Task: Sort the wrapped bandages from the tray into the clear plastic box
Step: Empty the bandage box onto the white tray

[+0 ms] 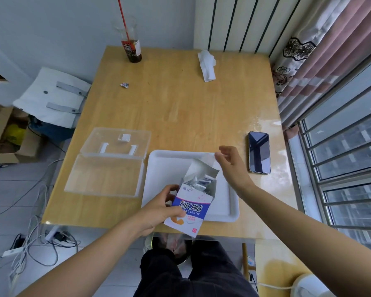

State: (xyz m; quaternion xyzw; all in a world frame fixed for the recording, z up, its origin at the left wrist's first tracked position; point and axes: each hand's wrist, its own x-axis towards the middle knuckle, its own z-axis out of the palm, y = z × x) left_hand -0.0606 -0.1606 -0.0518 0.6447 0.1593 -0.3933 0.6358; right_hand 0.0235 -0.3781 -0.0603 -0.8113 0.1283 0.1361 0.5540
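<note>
left hand (159, 207) grips an opened bandage carton (189, 209) over the tray (169, 159); right hand (228, 161) hovers released; clear plastic box (104, 176) looks empty, sorting unstarted

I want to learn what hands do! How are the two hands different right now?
The left hand grips the blue-and-white bandage carton above the white tray; the right hand holds nothing. The left hand's fingers are curled shut, the right hand's are loosely open. The left is nearer the table's front edge, the right farther back. Both are bare.
</note>
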